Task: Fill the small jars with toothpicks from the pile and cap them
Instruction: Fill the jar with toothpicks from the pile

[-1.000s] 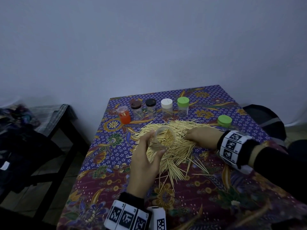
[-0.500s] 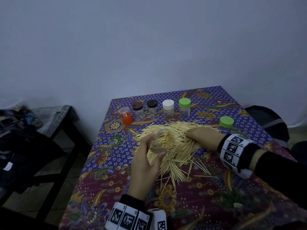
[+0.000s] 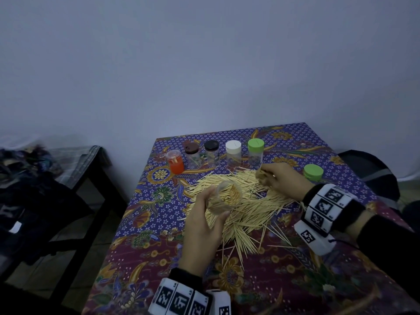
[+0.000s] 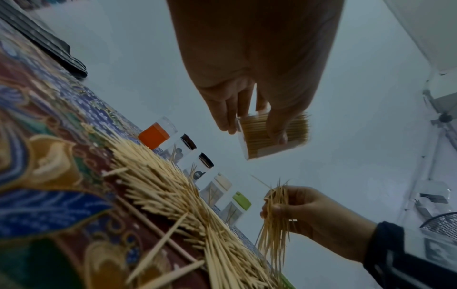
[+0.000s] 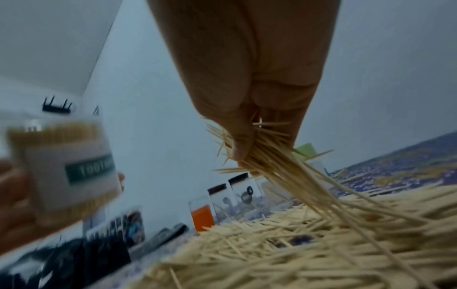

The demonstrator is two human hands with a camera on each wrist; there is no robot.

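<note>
My left hand (image 3: pixel 204 226) grips a clear uncapped jar (image 3: pixel 227 197) packed with toothpicks, tilted above the pile (image 3: pixel 245 205); the same jar (image 4: pixel 269 136) shows in the left wrist view between thumb and fingers. My right hand (image 3: pixel 281 180) pinches a bunch of toothpicks (image 4: pixel 274 219) just lifted off the pile's far right side; the bunch (image 5: pixel 277 164) hangs down from the fingers. A loose green cap (image 3: pixel 313 171) lies on the cloth to the right. Behind the pile stand an orange jar (image 3: pixel 175 161) and capped jars: brown (image 3: pixel 192 154), black (image 3: pixel 211 153), white (image 3: pixel 233 152), green (image 3: pixel 255 151).
The table wears a patterned blue and maroon cloth (image 3: pixel 159 214); its left edge drops to the floor. A dark bench (image 3: pixel 75 178) with clothes stands at the left. A dark chair back (image 3: pixel 368 169) sits beyond the right edge. A plain wall rises behind.
My right hand has risen from the pile and shifted back toward the green jar with a bunch of toothpicks in it. My left hand and its jar have stayed about in place.
</note>
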